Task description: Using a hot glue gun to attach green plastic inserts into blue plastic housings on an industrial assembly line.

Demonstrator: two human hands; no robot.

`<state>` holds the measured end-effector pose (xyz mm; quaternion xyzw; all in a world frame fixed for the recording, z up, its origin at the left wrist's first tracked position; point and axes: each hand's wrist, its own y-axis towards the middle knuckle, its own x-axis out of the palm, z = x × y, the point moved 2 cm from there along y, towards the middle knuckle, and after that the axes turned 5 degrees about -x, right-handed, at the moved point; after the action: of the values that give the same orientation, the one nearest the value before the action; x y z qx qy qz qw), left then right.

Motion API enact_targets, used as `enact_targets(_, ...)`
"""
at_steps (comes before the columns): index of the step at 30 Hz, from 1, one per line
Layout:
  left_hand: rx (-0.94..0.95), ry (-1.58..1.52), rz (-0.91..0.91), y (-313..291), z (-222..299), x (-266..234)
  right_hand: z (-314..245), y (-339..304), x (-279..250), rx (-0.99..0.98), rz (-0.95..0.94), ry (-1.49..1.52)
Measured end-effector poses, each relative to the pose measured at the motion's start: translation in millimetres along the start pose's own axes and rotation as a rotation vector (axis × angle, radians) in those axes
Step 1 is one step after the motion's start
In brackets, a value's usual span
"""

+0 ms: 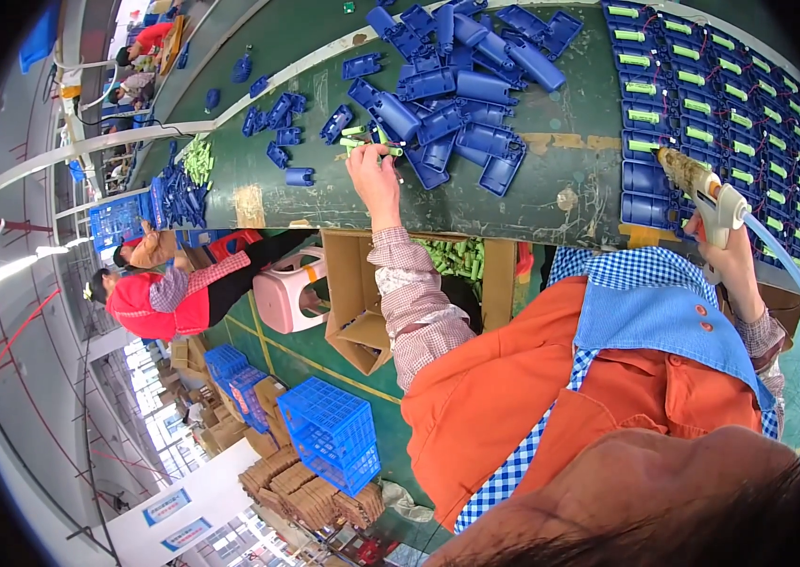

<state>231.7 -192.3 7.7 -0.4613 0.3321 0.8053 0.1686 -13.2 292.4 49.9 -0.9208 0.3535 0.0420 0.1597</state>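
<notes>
Your left hand [369, 163] is closed around a few green cylinders [362, 140] at the near edge of the pile of blue plastic shells [461, 90] on the green tabletop [551, 184]. Your right hand [726, 248] grips the handle of a glue gun [707, 194], whose nozzle touches the blue shells laid in rows [721, 85], most with a green cylinder inside.

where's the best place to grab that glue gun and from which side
By the handle, from the near side, as the right hand already does. The glue gun points its crusted nozzle away toward the rows of blue cases, and a clear hose trails off its rear. That probably leaves the handle as the only clean part.
</notes>
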Motion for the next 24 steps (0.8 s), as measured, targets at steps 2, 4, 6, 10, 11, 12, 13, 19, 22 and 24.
enact_targets(2,0.015,0.001,0.001,0.3,-1.1,-1.4,-2.8,-0.3,2.2,0.039,0.013,0.028)
enact_targets(4,0.036,-0.004,-0.001,1.9,-1.2,-1.5,0.8,-0.8,1.3,0.040,0.002,0.044)
enact_targets(6,0.076,-0.063,0.037,3.1,-4.9,-5.4,2.7,-0.1,1.5,0.040,-0.012,0.061)
enact_targets(10,-0.221,-0.649,0.072,4.6,-19.3,-17.6,-1.8,2.0,1.6,0.022,-0.024,0.045)
enact_targets(11,-0.221,-0.652,0.067,4.4,-6.0,-26.2,-2.5,1.7,0.9,0.032,-0.026,0.038)
enact_targets(12,-0.379,-0.873,0.035,4.6,11.4,-37.7,0.1,0.3,-0.2,0.034,-0.022,0.042)
enact_targets(13,-0.542,-1.093,0.004,2.4,21.9,-44.5,2.6,-0.4,-0.7,0.022,-0.018,0.065)
enact_targets(19,-0.547,-1.612,-0.084,-8.0,23.2,-26.6,0.6,-7.6,-3.0,0.031,0.010,0.051)
enact_targets(22,-0.597,-1.761,-0.157,-13.4,25.0,-15.4,5.3,-0.2,1.7,-0.037,0.009,0.026)
enact_targets(24,-0.645,-1.803,-0.241,-19.7,34.4,-7.8,-3.3,-5.1,-1.1,-0.005,-0.030,0.087)
